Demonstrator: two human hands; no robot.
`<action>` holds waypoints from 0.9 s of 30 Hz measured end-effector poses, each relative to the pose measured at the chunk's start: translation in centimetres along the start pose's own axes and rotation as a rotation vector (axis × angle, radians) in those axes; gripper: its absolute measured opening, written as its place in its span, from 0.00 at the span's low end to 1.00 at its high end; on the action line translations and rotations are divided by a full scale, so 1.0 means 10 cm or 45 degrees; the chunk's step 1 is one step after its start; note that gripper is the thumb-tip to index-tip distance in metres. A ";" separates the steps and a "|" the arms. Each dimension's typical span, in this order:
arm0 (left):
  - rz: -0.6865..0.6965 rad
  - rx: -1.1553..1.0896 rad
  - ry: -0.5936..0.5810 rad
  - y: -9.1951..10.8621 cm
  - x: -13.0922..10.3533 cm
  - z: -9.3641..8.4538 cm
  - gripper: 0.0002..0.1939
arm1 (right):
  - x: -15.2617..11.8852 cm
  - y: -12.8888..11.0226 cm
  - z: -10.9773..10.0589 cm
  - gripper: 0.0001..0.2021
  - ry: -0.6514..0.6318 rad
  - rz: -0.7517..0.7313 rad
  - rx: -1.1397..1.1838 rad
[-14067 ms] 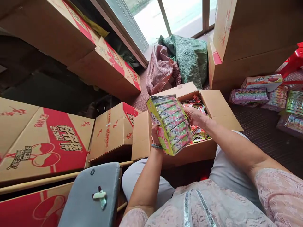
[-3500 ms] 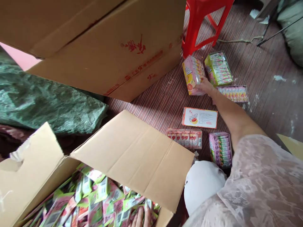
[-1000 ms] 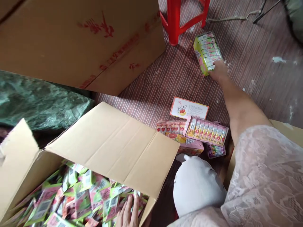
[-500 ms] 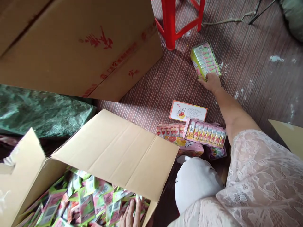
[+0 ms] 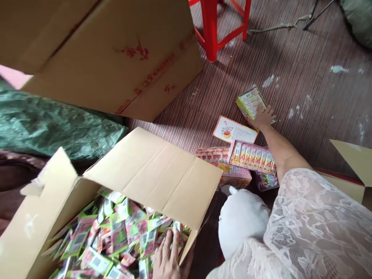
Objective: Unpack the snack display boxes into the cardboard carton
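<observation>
My left hand point(image 5: 167, 255) lies at the near corner of an open carton point(image 5: 157, 170). Its fingers stretch flat over a heap of green and pink sachets point(image 5: 100, 259), while what looks like the thumb shows outside the carton wall. On the floor ahead, my right hand point(image 5: 263, 117) rests with fingers spread on the near end of a small green box point(image 5: 247, 101) filled with sachets. That hand covers part of the box's contents. Close by lie a white printed card point(image 5: 236, 130), a tilted pink box point(image 5: 252, 157) of sachets and another pink box point(image 5: 236, 182) beneath it.
A large brown carton point(image 5: 116, 77) stands at the upper left, above a green plastic sheet point(image 5: 61, 124). Behind it is a red stool point(image 5: 209, 35). A purple box point(image 5: 267, 181) sits near my knee, and open cardboard flaps point(image 5: 353, 161) show at right.
The green box has come nearer to the card and the pink boxes. My right hand has shifted from gripping its near end to lying spread on top. The view has turned slightly left.
</observation>
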State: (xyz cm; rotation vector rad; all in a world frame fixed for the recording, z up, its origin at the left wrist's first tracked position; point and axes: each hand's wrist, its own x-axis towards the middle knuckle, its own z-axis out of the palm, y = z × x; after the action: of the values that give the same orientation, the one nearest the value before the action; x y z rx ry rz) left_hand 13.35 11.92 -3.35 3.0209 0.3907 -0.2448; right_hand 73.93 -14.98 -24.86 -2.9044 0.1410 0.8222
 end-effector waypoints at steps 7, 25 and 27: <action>0.143 0.183 0.125 0.06 0.16 0.00 0.46 | -0.33 0.22 -0.49 0.59 0.159 0.100 0.098; -0.262 -0.922 0.362 0.46 0.48 0.02 0.32 | -3.41 -1.38 -1.75 0.32 -0.709 -1.191 1.658; -0.360 -1.113 0.536 0.47 0.45 -0.07 0.36 | -4.04 -1.64 -1.62 0.29 -0.923 -1.264 1.638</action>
State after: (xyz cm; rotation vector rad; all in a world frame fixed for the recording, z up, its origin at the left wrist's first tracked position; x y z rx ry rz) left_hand 18.97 8.52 -3.16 2.1237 0.7233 0.4441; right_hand 49.99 1.30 11.59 -1.1204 -0.5614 0.9384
